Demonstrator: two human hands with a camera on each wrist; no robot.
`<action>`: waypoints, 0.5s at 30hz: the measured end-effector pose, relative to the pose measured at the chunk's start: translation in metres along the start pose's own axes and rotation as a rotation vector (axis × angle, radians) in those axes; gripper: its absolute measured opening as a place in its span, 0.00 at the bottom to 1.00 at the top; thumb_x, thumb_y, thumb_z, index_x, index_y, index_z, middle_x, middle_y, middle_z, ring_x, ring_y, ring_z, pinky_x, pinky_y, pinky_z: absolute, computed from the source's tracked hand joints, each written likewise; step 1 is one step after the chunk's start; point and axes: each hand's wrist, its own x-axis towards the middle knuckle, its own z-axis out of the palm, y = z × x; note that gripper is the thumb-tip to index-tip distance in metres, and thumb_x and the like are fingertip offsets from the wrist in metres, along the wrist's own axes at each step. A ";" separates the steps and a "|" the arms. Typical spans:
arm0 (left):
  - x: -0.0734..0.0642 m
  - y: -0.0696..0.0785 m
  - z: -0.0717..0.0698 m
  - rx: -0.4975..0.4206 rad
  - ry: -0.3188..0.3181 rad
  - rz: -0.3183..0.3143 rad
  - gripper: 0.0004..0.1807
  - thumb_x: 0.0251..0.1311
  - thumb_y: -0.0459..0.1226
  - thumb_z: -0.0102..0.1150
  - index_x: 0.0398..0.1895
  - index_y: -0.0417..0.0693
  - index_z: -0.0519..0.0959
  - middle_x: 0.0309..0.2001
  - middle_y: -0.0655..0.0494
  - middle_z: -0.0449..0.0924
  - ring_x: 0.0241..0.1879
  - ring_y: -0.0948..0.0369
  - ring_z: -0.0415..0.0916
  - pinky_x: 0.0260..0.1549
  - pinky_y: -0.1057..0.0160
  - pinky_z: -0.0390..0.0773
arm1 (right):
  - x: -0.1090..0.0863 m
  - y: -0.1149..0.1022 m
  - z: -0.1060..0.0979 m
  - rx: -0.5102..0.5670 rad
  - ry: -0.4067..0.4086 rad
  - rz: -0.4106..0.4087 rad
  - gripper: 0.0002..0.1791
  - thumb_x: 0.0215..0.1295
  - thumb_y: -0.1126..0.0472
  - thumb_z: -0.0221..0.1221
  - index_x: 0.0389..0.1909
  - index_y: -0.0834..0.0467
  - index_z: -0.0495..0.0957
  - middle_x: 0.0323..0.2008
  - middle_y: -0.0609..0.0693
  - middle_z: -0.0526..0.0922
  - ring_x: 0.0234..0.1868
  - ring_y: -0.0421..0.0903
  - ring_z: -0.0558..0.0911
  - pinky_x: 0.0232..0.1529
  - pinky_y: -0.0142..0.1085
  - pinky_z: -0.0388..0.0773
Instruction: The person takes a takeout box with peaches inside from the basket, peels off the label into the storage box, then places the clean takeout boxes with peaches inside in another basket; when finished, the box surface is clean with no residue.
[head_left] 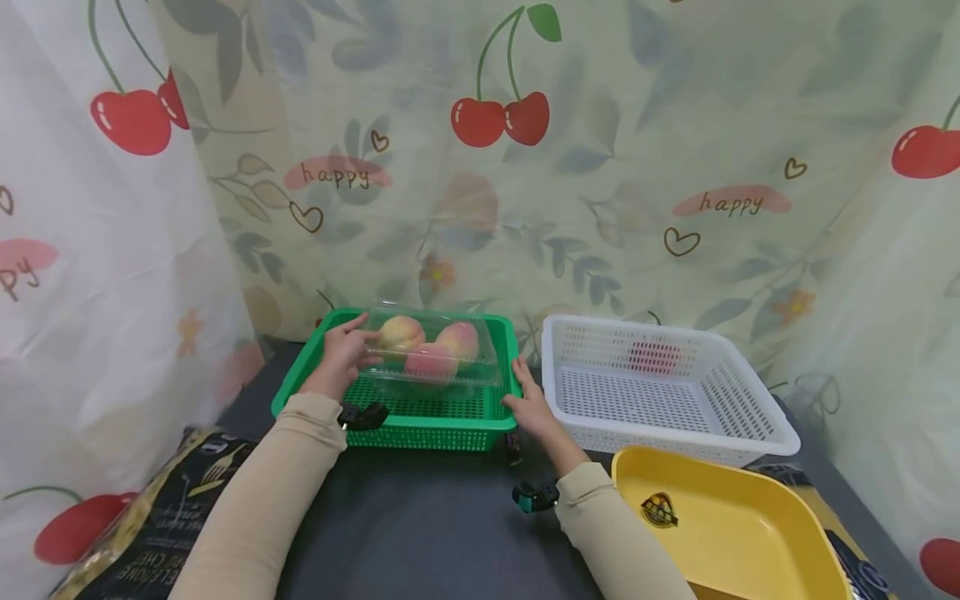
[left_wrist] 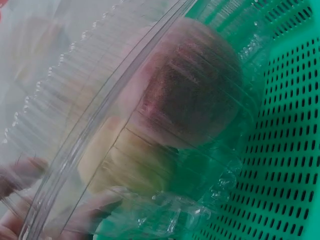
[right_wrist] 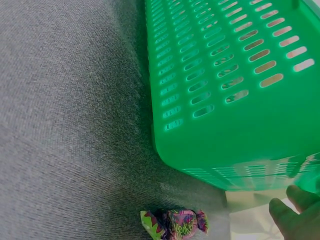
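Note:
A clear plastic clamshell box (head_left: 480,367) holding three peaches (head_left: 431,362) is over the green basket (head_left: 457,437), tilted toward me. My left hand (head_left: 341,354) grips the box by its left end; in the left wrist view, fingers (left_wrist: 25,172) show on both sides of the plastic edge, near a yellowish peach (left_wrist: 130,155). At the basket's right end is my right hand (head_left: 534,407), fingers extended along the outer side and thumb at the rim. Its fingertips (right_wrist: 282,212) appear close by the basket wall in the right wrist view.
A white basket (head_left: 667,437) stands to the right, behind a yellow tray (head_left: 720,525). A small wrapped candy (right_wrist: 182,223) lies beside the green basket's corner. Dark printed packages lie at the left (head_left: 161,517) and under the tray's right side. A printed curtain (head_left: 600,208) closes the back.

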 end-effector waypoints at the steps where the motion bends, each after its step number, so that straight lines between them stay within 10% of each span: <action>1: 0.001 0.000 0.001 0.010 -0.004 -0.002 0.31 0.67 0.31 0.46 0.71 0.59 0.54 0.72 0.46 0.52 0.18 0.65 0.78 0.28 0.69 0.81 | 0.002 0.004 0.000 0.006 -0.002 0.001 0.41 0.57 0.75 0.46 0.71 0.68 0.40 0.74 0.60 0.32 0.74 0.59 0.35 0.70 0.55 0.48; 15: 0.020 -0.005 0.005 0.123 -0.065 -0.036 0.30 0.68 0.30 0.43 0.71 0.62 0.55 0.68 0.48 0.61 0.20 0.63 0.80 0.20 0.70 0.78 | 0.018 0.030 0.004 -0.005 0.040 -0.017 0.41 0.57 0.74 0.46 0.72 0.64 0.41 0.75 0.54 0.33 0.74 0.55 0.36 0.70 0.52 0.50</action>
